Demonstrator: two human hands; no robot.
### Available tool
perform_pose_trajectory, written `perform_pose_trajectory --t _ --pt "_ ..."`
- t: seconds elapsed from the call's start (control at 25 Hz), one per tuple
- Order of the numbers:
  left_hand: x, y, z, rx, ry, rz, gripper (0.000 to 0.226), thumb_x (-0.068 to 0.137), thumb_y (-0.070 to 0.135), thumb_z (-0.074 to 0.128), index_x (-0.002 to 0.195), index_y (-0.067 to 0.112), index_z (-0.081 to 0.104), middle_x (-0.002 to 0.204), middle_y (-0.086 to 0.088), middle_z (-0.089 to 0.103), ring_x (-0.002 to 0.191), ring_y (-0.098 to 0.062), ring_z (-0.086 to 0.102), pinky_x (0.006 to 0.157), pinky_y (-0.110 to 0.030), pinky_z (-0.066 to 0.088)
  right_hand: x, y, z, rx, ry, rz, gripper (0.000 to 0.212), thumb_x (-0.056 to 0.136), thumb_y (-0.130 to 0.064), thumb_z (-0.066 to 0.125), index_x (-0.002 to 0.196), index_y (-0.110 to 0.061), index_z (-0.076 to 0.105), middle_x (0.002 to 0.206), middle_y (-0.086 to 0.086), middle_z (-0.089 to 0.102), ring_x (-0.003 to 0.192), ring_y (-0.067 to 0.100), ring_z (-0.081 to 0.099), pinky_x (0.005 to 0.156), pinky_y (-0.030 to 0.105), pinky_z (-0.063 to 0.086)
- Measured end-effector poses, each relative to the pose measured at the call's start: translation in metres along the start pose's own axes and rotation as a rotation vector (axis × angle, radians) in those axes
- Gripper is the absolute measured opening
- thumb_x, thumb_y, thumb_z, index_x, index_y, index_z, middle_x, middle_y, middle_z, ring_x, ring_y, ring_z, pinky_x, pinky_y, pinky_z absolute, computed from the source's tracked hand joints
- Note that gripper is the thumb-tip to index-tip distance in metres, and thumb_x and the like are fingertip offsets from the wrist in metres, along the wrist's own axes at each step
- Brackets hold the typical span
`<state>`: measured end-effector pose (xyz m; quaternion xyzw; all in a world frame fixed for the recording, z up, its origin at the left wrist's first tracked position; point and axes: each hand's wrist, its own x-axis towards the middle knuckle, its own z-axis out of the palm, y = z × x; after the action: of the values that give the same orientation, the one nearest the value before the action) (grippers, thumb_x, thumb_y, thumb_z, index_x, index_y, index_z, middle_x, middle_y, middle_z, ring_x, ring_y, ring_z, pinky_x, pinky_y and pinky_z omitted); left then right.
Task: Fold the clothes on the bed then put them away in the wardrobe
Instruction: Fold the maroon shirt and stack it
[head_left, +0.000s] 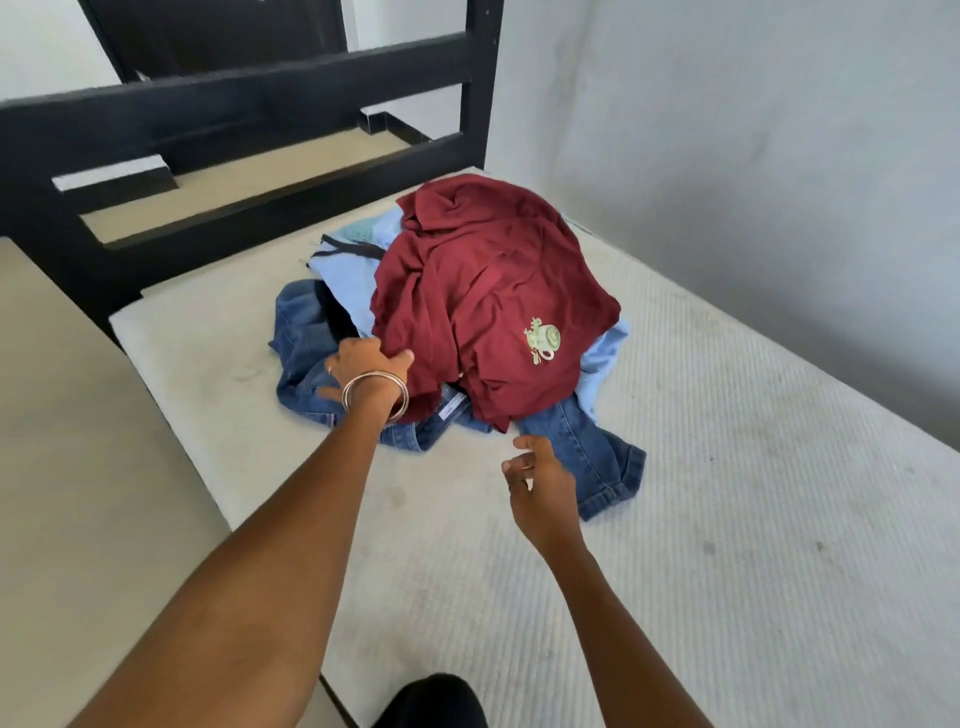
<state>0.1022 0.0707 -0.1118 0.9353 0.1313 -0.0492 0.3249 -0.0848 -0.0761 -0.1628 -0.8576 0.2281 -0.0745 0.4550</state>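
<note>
2 arms reach out: left hand grips maroon shirt, right hand hovers, fingers loosely curled.

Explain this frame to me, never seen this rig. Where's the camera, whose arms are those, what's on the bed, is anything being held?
There is no robot here. One wide-angle camera sits on a person's head and looks forward and down, so the two bare arms coming from the bottom edge are the wearer's own.

On the bare mattress lies a heap of unfolded clothes: a maroon shirt with a small green print on top, light blue fabric under it, and blue jeans at the bottom, spilling toward the viewer. A black bed frame stands behind.

The left hand, with bangles at the wrist, reaches to the left edge of the maroon shirt; its thumb touches the cloth, but a real grip is not visible. The right hand hovers above the jeans, loosely curled, holding nothing.
</note>
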Motion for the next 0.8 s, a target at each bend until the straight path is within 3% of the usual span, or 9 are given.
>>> perform_pose_trajectory --t 0.08,0.16,0.32,0.4,0.52,0.6,0.68,0.72,0.8 --pt "-0.015 0.004 0.000 -0.228 0.039 0.144 0.032 0.081 0.031 0.070 0.096 0.004 0.064 0.107 -0.014 0.062 0.100 -0.033 0.056 0.092 -0.048 0.046 -0.003 0.002 -0.004 -0.014 -0.010 -0.009 0.032 0.093 -0.011 0.062 0.123 -0.013 0.052 0.096 0.002 0.065 0.098 0.025 0.062 0.085 0.039 0.050" --pt "-0.045 0.018 -0.010 -0.490 -0.057 0.229 0.024 0.080 0.023 0.069 0.097 0.006 0.066 0.093 -0.008 0.065 0.086 -0.026 0.059 0.085 -0.042 0.051 -0.009 -0.006 -0.012 -0.015 -0.013 -0.022 0.048 0.088 -0.017 0.071 0.131 -0.014 0.048 0.106 0.004 0.061 0.103 0.023 0.058 0.089 0.040 0.048" --pt "-0.120 0.077 -0.048 -0.909 -0.294 0.302 0.005 0.074 0.020 0.066 0.073 0.016 0.068 0.073 0.004 0.067 0.074 -0.017 0.062 0.078 -0.036 0.053 -0.024 -0.036 -0.040 0.049 0.038 -0.022 0.110 0.062 -0.046 0.088 0.149 -0.029 0.023 0.142 0.000 0.045 0.127 0.026 0.044 0.100 0.049 0.042" --pt "-0.164 0.116 -0.069 -0.977 -0.471 0.370 0.020 0.085 0.008 0.061 0.067 0.015 0.066 0.064 0.005 0.066 0.066 -0.013 0.062 0.072 -0.029 0.052 -0.026 -0.053 -0.064 0.062 0.080 0.002 0.130 0.050 -0.056 0.089 0.152 -0.035 0.012 0.151 0.000 0.036 0.134 0.029 0.039 0.102 0.058 0.040" --pt "-0.237 0.168 -0.102 -1.048 -0.725 0.436 0.027 0.090 0.016 0.061 0.064 0.015 0.068 0.068 -0.002 0.067 0.068 -0.015 0.061 0.075 -0.030 0.050 -0.047 -0.060 -0.120 0.119 0.187 0.133 0.106 0.051 -0.050 0.083 0.143 -0.030 0.035 0.143 0.001 0.045 0.124 0.027 0.046 0.099 0.051 0.043" --pt "-0.279 0.195 -0.121 -1.117 -0.829 0.446 0.028 0.081 0.037 0.067 0.078 0.009 0.069 0.086 -0.015 0.065 0.083 -0.024 0.060 0.086 -0.041 0.050 -0.078 -0.057 -0.165 0.402 0.320 0.098 0.061 0.051 -0.047 0.074 0.107 -0.027 0.060 0.103 -0.003 0.065 0.090 0.019 0.057 0.076 0.036 0.047" --pt "-0.311 0.218 -0.132 -1.216 -0.808 0.440 0.042 0.082 0.046 0.065 0.087 0.005 0.069 0.095 -0.019 0.067 0.090 -0.027 0.062 0.090 -0.045 0.051 -0.114 -0.056 -0.208 0.639 0.459 -0.015 0.010 0.070 -0.014 0.060 0.077 -0.021 0.062 0.068 -0.012 0.062 0.063 0.006 0.052 0.062 0.026 0.043" --pt "-0.323 0.227 -0.133 -1.301 -0.793 0.393 0.039 0.090 0.041 0.059 0.086 0.003 0.068 0.091 -0.018 0.068 0.086 -0.026 0.064 0.087 -0.042 0.053 -0.133 -0.059 -0.234 0.661 0.525 0.004 0.022 0.075 0.000 0.051 0.070 -0.018 0.063 0.062 -0.012 0.060 0.058 0.005 0.050 0.060 0.026 0.042" --pt "-0.347 0.237 -0.133 -1.461 -0.768 0.231 0.035 0.099 0.028 0.050 0.079 0.002 0.064 0.072 -0.012 0.068 0.069 -0.022 0.065 0.068 -0.032 0.057 -0.176 -0.060 -0.292 0.599 0.564 0.048 0.027 0.082 0.003 0.051 0.070 -0.015 0.068 0.066 -0.004 0.063 0.061 0.011 0.053 0.061 0.029 0.043"
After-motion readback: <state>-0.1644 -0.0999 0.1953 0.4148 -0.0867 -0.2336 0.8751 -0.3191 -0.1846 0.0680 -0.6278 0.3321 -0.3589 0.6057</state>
